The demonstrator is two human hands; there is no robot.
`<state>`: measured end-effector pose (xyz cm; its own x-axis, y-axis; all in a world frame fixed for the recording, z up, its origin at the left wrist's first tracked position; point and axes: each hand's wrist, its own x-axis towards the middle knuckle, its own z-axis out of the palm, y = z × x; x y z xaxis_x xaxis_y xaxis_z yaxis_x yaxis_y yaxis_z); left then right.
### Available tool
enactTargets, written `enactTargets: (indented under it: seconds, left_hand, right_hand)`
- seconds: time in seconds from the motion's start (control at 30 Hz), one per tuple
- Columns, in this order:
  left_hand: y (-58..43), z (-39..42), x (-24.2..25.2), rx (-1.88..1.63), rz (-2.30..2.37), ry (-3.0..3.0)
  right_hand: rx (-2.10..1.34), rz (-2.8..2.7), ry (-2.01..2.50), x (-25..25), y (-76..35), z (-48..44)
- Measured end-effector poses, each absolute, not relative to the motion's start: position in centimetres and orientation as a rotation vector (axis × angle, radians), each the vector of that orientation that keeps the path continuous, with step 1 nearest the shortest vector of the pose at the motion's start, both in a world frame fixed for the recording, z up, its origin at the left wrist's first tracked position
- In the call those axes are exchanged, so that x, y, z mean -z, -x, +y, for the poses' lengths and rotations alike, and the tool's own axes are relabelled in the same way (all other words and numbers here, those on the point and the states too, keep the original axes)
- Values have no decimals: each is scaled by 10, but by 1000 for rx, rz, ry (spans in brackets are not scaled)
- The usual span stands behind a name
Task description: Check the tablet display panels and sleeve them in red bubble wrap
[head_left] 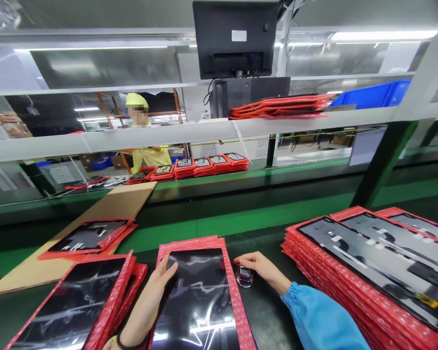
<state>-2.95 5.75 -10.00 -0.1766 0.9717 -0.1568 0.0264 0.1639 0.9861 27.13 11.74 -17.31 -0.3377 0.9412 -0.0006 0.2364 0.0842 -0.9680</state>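
Strip lights (385, 36) shine above a white rail (168, 134).

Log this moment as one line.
left hand: touching screen, left edge | right hand: at shiny object | screen: glossy side up, on red wrap | far right: stack

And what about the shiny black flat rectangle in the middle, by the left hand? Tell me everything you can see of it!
The glossy black, flat rectangular panel looks like a screen, smooth as glass. Bright streaks of reflected light cross its lower part. It lies shiny side up on red bubble-wrap sheeting, which shows along its top and right sides. The person's bare left hand touches its left edge near the top corner. The picture cuts off its bottom end, and its underside is hidden.
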Motion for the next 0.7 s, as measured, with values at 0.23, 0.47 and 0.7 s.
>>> enactTargets:
  seconds: [0.23, 0.47, 0.7]
  left_hand:
    - [61, 37, 100, -1383, 1483, -1232]
    - [101, -5, 119, -1169, 1438, -1061]
    - [82, -19, 114, -1023, 1281, -815]
  right_hand:
    - [-765, -1630, 1166, 165, -265, 87]
    - [-368, -2020, 786, 166, -242, 38]
    - [-173, -2066, 728, 187, -231, 40]
